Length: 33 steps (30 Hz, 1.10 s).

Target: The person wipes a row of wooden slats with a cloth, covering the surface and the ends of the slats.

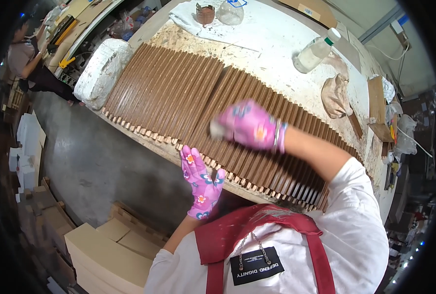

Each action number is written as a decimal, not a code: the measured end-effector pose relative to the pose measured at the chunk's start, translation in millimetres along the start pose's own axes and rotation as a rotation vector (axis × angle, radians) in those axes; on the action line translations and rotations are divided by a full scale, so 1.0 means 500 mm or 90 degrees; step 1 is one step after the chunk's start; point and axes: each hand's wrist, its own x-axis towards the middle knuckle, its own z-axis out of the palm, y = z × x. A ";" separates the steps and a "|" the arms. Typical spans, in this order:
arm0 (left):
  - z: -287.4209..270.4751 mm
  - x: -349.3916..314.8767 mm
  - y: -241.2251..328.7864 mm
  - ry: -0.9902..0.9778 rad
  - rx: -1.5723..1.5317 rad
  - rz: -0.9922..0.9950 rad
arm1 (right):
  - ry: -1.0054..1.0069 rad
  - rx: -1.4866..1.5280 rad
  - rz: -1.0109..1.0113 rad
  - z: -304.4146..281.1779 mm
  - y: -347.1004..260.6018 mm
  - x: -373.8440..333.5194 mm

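Note:
Long brown wooden strips (164,88) with pale ends lie side by side in a wide row across the table. My right hand (249,125), in a pink flowered glove, is over the middle of the row. It is closed around a pale wad (217,130), blurred by motion; I cannot make out whether it is cloth or sponge. My left hand (201,182), gloved alike, rests with outstretched fingers against the strips' near ends, its thumb apart. A dark gap separates two groups of strips just beyond my hands.
A white wrapped block (103,73) stands left of the strips. Beyond them are a capped bottle (317,51), a brown cup (205,14), a clear jar (231,12) and a brown-stained cloth (336,96). Cartons (105,257) stand below the table edge. Another person (29,59) works far left.

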 end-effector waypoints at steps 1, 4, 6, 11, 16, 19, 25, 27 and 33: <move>0.001 -0.001 -0.002 -0.001 0.002 -0.002 | 0.016 -0.043 0.090 -0.015 0.048 0.021; 0.008 0.014 0.009 -0.006 -0.017 0.018 | 0.220 -0.033 0.338 -0.040 0.181 0.013; 0.011 0.014 0.006 -0.010 -0.003 0.022 | 0.158 -0.168 0.270 -0.016 0.161 0.007; -0.002 -0.004 0.002 -0.005 0.013 0.003 | 0.025 0.067 -0.105 0.020 -0.028 -0.024; 0.010 -0.007 0.021 0.039 -0.040 -0.047 | 0.102 -0.062 0.331 -0.021 0.144 0.023; 0.035 -0.024 0.013 0.031 0.039 -0.099 | 0.127 0.244 0.184 0.055 0.017 0.005; 0.045 -0.017 0.013 0.034 0.052 -0.119 | 0.042 0.051 0.066 -0.008 -0.018 0.014; 0.048 -0.015 0.027 0.041 0.077 -0.121 | 0.153 -0.046 0.137 0.018 0.036 0.028; 0.048 -0.028 0.012 0.067 0.077 -0.107 | -0.011 0.033 -0.190 0.031 -0.091 -0.079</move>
